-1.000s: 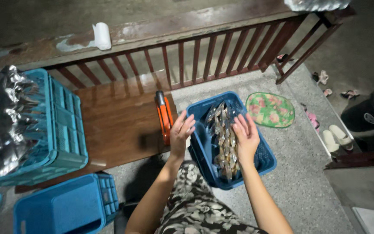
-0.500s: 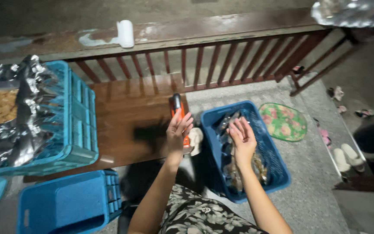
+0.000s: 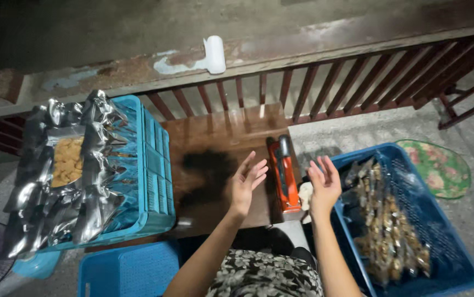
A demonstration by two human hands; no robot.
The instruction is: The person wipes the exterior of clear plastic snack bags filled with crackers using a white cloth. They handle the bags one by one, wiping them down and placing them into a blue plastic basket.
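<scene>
- Sealer lies on the wooden table, between both raised hands.
- Left hand and right hand hang open, empty.
- Between steps, I judge; next calls for grasping a pouch from the blue basket just right.

I count two bare hands, three blue crates, one orange sealer, one floral plate, and one white roll.

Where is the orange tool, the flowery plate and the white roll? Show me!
orange tool (image 3: 284, 179), head view, middle of its body.
flowery plate (image 3: 441, 168), head view, its patterned centre.
white roll (image 3: 214, 54), head view, middle of its side.
</scene>
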